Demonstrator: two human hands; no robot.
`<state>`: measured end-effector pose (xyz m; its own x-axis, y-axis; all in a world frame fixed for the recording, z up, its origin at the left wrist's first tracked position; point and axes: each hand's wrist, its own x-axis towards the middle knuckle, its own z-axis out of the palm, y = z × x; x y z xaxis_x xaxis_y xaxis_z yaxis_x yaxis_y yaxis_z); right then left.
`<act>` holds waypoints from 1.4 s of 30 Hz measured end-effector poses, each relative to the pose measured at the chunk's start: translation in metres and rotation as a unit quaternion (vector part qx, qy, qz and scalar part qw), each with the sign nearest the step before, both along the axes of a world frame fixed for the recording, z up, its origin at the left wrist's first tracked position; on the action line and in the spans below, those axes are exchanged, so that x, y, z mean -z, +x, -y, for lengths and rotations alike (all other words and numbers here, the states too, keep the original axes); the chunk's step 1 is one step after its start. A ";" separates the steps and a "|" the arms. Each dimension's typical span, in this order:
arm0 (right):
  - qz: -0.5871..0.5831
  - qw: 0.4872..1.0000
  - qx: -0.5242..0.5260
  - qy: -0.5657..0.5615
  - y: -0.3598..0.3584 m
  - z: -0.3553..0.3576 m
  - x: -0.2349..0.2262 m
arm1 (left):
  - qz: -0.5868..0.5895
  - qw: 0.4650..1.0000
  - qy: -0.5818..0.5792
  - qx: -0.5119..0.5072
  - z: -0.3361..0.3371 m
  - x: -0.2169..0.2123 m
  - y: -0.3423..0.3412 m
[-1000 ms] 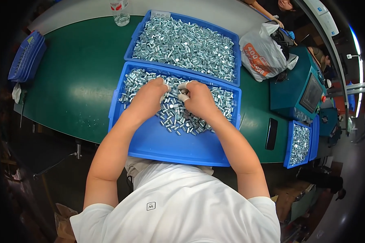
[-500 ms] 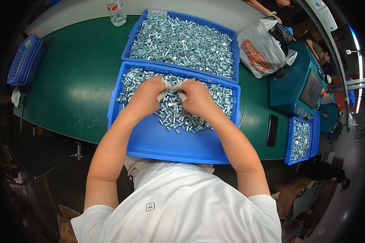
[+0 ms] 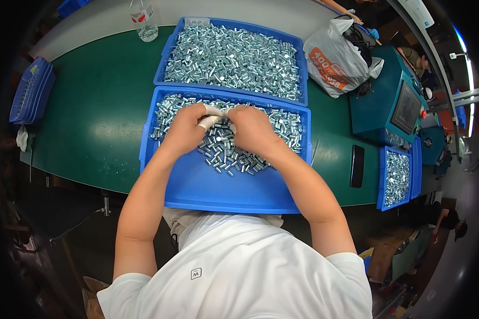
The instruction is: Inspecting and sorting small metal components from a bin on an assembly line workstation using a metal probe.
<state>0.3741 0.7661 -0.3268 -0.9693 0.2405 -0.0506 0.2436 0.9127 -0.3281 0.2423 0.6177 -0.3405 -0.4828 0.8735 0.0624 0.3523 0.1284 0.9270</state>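
Note:
Both my hands meet over the near blue tray [image 3: 207, 191], which holds a heap of small silver metal cylinders [image 3: 226, 151]. My left hand [image 3: 189, 127] has white tape on the thumb and fingertips and is curled with its fingertips against those of my right hand [image 3: 253, 130]. The fingers pinch together above the heap; whatever small part sits between them is hidden. A second blue tray [image 3: 167, 56] behind it is filled with the same silver parts [image 3: 234, 56].
A green table [image 3: 96, 117] carries both trays. A plastic bottle [image 3: 143, 18] stands at the back, a white plastic bag [image 3: 338, 61] at the right, a black phone [image 3: 357, 166] and a small blue bin of parts [image 3: 396, 178] further right. Stacked blue trays [image 3: 32, 90] lie at left.
My hands have drawn closer together over the heap, fingertips now touching; the view has shifted slightly so the trays sit lower in the picture.

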 end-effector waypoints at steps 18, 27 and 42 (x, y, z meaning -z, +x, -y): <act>-0.140 0.723 0.246 -0.631 0.073 0.018 -0.005 | 0.334 0.938 -0.075 0.060 -0.006 -0.006 0.029; -0.167 0.730 0.260 -0.609 0.078 0.026 0.003 | 0.277 0.956 -0.008 0.096 -0.005 0.003 0.043; -0.157 0.704 0.258 -0.643 0.083 0.022 0.011 | 0.302 0.950 -0.034 0.068 -0.001 0.006 0.049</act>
<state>0.4572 0.7443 -0.3379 -0.7813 0.5157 -0.3516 0.1662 -0.3711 -0.9136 0.2913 0.6190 -0.3465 -0.2946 0.9224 -0.2496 -0.2237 0.1874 0.9565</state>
